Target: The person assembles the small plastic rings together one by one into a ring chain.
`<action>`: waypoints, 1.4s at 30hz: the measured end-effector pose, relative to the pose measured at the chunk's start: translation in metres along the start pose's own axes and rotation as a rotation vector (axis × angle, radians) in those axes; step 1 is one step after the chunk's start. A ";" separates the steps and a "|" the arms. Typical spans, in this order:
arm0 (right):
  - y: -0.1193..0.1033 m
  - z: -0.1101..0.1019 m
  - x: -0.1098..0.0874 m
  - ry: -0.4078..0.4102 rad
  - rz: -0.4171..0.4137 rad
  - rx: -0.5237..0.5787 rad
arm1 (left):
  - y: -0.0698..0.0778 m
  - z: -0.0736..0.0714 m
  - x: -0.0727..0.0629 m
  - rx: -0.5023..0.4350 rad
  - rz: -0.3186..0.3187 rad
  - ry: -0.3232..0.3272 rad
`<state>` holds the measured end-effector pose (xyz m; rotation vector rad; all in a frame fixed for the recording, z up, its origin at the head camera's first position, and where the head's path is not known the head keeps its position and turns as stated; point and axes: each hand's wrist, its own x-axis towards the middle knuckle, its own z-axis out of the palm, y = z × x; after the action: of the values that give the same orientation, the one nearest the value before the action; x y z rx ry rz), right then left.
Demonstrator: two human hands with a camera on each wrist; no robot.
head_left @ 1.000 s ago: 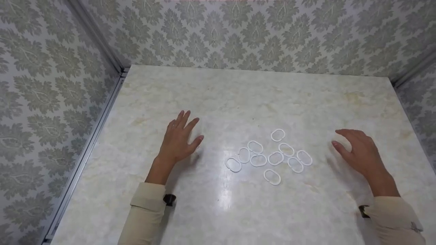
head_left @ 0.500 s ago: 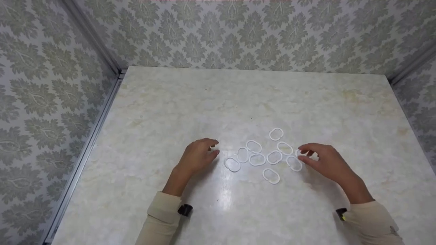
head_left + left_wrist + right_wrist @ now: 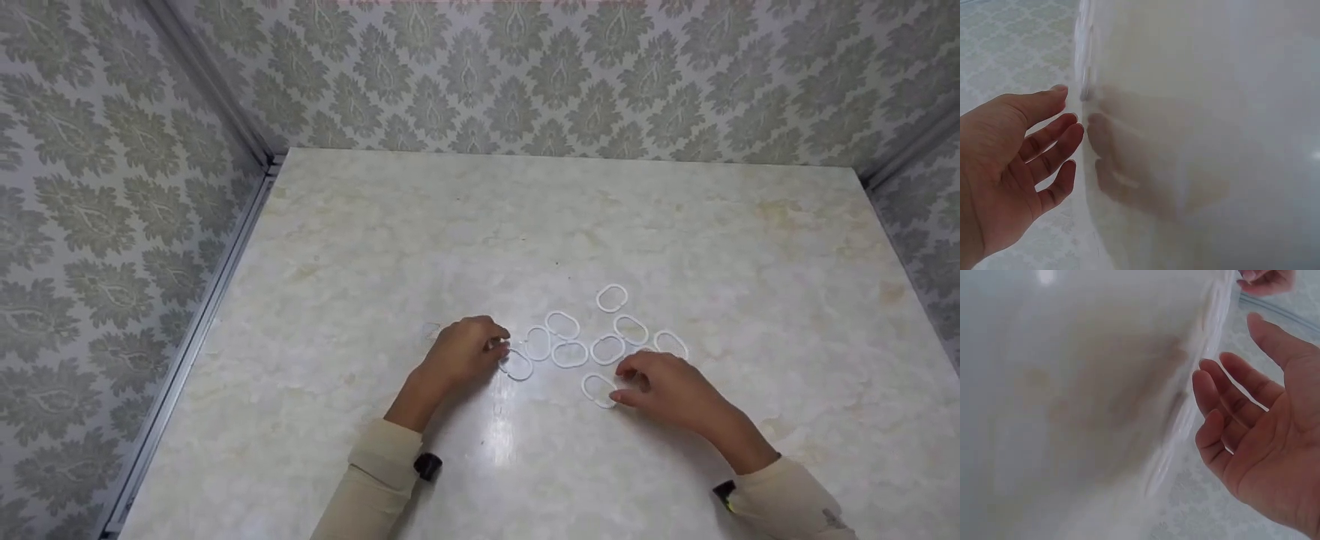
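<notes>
Several thin white oval rings, like shower curtain rings, lie flat in a loose group on the marbled table (image 3: 375, 210). My left hand (image 3: 466, 349) is at the leftmost ring (image 3: 530, 370), fingertips right at its rim. In the left wrist view its thumb (image 3: 1050, 104) stands apart from the loosely bent fingers. My right hand (image 3: 675, 386) hovers low at the right, thumb tip over the edge of the nearest ring (image 3: 584, 385). The right wrist view shows its fingers (image 3: 1235, 399) relaxed, with a gap to the thumb. Another ring is mostly hidden behind this hand.
A single ring (image 3: 602, 287) lies farthest back in the group, and one more ring (image 3: 684, 346) sits just beyond my right hand. Patterned walls (image 3: 510, 75) border the table at the back and sides. Both forearms wear beige sleeves (image 3: 375, 465) with dark wrist devices.
My left hand has moved right, up to the leftmost ring. The right hand came in from the right, passed the far-right rings and reached the front ring. The rings look unmoved.
</notes>
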<state>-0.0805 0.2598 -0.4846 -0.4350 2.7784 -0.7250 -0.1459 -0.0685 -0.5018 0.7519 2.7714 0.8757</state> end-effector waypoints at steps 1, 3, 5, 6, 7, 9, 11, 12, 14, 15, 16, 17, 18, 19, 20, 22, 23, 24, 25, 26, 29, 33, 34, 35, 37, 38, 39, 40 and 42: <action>-0.001 0.003 0.000 0.003 0.001 -0.008 | 0.000 0.002 0.001 0.004 -0.004 -0.010; -0.003 0.008 0.001 0.016 0.009 -0.017 | 0.001 0.005 0.001 0.010 -0.010 -0.026; -0.004 0.012 0.002 0.024 0.021 -0.018 | 0.002 0.007 0.001 0.018 -0.021 -0.033; -0.005 0.013 0.002 0.026 0.026 -0.018 | 0.002 0.008 0.001 0.018 -0.026 -0.034; -0.006 0.014 0.002 0.028 0.033 -0.015 | 0.002 0.008 0.001 0.020 -0.029 -0.034; -0.007 0.016 0.002 0.033 0.038 -0.014 | 0.002 0.008 0.001 0.024 -0.029 -0.029; -0.008 0.017 0.002 0.040 0.039 -0.022 | 0.002 0.009 0.001 0.027 -0.029 -0.026; -0.009 0.018 0.002 0.044 0.037 -0.027 | 0.002 0.009 0.001 0.027 -0.029 -0.025; -0.010 0.019 0.002 0.054 0.033 -0.042 | 0.003 0.009 0.002 0.028 -0.031 -0.022; -0.011 0.020 0.002 0.057 0.033 -0.049 | 0.003 0.010 0.002 0.029 -0.032 -0.019; -0.011 0.020 0.002 0.056 0.033 -0.056 | 0.003 0.010 0.003 0.029 -0.034 -0.018; -0.011 0.020 0.002 0.054 0.035 -0.064 | 0.004 0.010 0.003 0.030 -0.036 -0.015; -0.012 0.021 0.002 0.051 0.036 -0.071 | 0.004 0.010 0.003 0.029 -0.038 -0.013; -0.012 0.021 0.002 0.046 0.039 -0.078 | 0.005 0.011 0.003 0.031 -0.038 -0.011; -0.013 0.021 0.003 0.040 0.042 -0.084 | 0.005 0.011 0.003 0.033 -0.035 -0.010; -0.013 0.021 0.004 0.031 0.050 -0.094 | 0.006 0.012 0.004 0.043 -0.036 -0.013; -0.014 0.021 0.005 0.027 0.056 -0.096 | 0.006 0.012 0.004 0.050 -0.034 -0.014; -0.014 0.021 0.006 0.025 0.061 -0.095 | 0.006 0.013 0.004 0.057 -0.035 -0.017; -0.015 0.021 0.006 0.021 0.069 -0.094 | 0.007 0.013 0.004 0.069 -0.032 -0.018; -0.015 0.022 0.007 0.020 0.075 -0.091 | 0.007 0.014 0.004 0.080 -0.028 -0.020; -0.017 0.023 0.008 0.019 0.089 -0.082 | 0.007 0.015 0.004 0.120 -0.014 -0.023; -0.019 0.025 0.009 0.027 0.093 -0.073 | 0.007 0.017 0.004 0.181 0.026 -0.014; -0.020 0.025 0.009 0.026 0.095 -0.069 | 0.007 0.018 0.004 0.202 0.038 -0.007; -0.021 0.025 0.009 0.026 0.097 -0.065 | 0.007 0.018 0.004 0.221 0.049 -0.002; -0.021 0.025 0.010 0.022 0.098 -0.062 | 0.007 0.019 0.004 0.261 0.070 0.010; -0.022 0.025 0.010 0.020 0.098 -0.057 | 0.007 0.020 0.004 0.281 0.079 0.018; -0.022 0.025 0.010 0.019 0.099 -0.053 | 0.007 0.020 0.004 0.297 0.087 0.022; -0.022 0.025 0.010 0.021 0.094 -0.049 | 0.006 0.021 0.005 0.310 0.091 0.024; -0.022 0.025 0.010 0.028 0.083 -0.040 | 0.006 0.021 0.005 0.324 0.097 0.026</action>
<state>-0.0775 0.2270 -0.4965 -0.3176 2.8228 -0.6628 -0.1415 -0.0509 -0.5154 0.9352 2.9594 0.4546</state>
